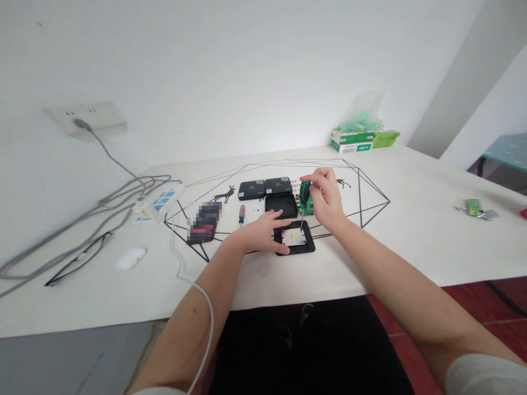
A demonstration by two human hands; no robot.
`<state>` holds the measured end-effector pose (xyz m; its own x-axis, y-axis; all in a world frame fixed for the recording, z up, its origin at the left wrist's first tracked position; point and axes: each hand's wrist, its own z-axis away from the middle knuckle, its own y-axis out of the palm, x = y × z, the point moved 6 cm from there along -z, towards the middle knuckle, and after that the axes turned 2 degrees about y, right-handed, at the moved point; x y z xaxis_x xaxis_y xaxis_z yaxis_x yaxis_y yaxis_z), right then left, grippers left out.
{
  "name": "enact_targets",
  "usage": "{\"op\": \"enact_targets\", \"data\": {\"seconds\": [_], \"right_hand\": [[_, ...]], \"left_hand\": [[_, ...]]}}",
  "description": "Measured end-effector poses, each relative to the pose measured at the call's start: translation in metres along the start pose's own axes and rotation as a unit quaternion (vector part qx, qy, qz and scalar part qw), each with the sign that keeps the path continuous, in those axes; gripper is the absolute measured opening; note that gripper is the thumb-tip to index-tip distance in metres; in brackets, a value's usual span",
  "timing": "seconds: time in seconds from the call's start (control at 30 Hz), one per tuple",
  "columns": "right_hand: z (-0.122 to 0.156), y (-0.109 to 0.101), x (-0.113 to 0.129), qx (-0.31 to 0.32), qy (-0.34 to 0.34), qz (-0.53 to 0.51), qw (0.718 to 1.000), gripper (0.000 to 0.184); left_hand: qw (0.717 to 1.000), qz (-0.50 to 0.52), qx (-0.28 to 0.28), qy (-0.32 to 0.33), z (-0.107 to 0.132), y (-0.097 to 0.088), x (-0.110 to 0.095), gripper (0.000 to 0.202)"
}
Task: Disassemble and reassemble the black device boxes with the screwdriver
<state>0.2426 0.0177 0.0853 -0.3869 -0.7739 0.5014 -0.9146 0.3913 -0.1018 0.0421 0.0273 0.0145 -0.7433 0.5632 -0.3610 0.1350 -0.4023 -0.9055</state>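
My right hand point(326, 198) is closed round the handle of a green and black screwdriver point(304, 197). The screwdriver stands nearly upright, its tip down at the upper right of a white plate with a pale yellow square point(293, 236). That plate sits in an open black plastic casing point(305, 249) lying flat on the table. Thumb and fingers of my left hand point(263, 231) hold the casing at its left side. Just beyond lies an empty black cover point(281, 206). A green circuit board point(308, 207) is partly hidden behind the screwdriver and my right hand.
Two closed black boxes point(252, 190) sit side by side farther back. A small screwdriver point(242, 214) and a phone point(206, 222) lie left, with a mouse point(130, 258), glasses point(78, 259) and cables. Green-and-white boxes point(354, 140) stand by the wall. A white cable point(211, 312) crosses my left forearm.
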Motion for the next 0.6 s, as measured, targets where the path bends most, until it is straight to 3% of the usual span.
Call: {"op": "enact_targets", "data": {"seconds": [0.13, 0.23, 0.37, 0.43, 0.53, 0.6], "right_hand": [[0.001, -0.001, 0.001, -0.007, 0.002, 0.005, 1.000, 0.023], [0.004, 0.001, -0.006, -0.009, 0.067, -0.036, 0.997, 0.009], [0.011, 0.014, -0.018, 0.023, 0.159, -0.103, 0.982, 0.041], [0.014, 0.019, -0.021, 0.037, 0.187, -0.135, 0.972, 0.040], [0.015, 0.020, -0.021, 0.048, 0.188, -0.168, 0.967, 0.023], [0.011, 0.014, -0.016, 0.048, 0.143, -0.142, 0.978, 0.021]], "left_hand": [[1.000, 0.006, -0.002, 0.003, 0.000, 0.001, 0.000, 0.102], [1.000, 0.002, -0.007, 0.001, 0.000, 0.001, 0.001, 0.101], [1.000, -0.001, -0.009, 0.005, 0.000, 0.000, 0.000, 0.100], [1.000, -0.001, -0.007, 0.006, 0.000, 0.000, 0.000, 0.100], [1.000, 0.002, -0.008, 0.003, 0.000, 0.000, -0.001, 0.100], [1.000, 0.005, -0.008, 0.001, 0.000, -0.001, 0.000, 0.101]]}}
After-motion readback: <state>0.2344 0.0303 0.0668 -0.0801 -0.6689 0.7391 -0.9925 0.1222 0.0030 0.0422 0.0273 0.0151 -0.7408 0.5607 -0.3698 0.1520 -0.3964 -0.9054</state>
